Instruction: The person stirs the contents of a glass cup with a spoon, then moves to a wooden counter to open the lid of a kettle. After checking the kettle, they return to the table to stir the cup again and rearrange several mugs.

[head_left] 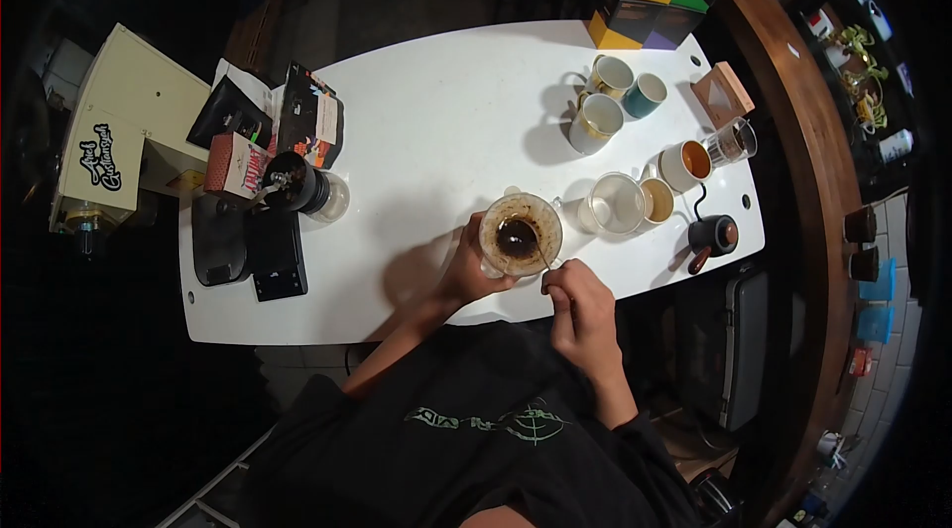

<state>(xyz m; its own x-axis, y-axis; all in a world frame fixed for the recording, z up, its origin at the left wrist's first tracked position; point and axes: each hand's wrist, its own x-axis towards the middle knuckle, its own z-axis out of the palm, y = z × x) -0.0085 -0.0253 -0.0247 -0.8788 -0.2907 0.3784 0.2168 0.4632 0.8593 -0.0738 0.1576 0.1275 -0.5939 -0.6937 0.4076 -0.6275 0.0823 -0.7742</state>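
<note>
Near the table's front edge, my left hand (466, 265) is wrapped round the left side of a coffee dripper (521, 234). Brown grounds line its filter, with dark liquid or wet coffee in the middle. My right hand (583, 308) is closed at the dripper's lower right, pinching a thin handle, perhaps a spoon (544, 258), that reaches over the rim. The far end of the handle is too small to make out. Just right of the dripper stands a clear glass vessel (615, 205), with a cup (655, 201) beside it.
On the white table (426, 112), several cups stand at the back right. A dark kettle (713, 234) and an orange-lined mug (685, 165) are at the right. A grinder (297, 186), coffee bags (310, 117) and a black scale (278, 255) are at the left.
</note>
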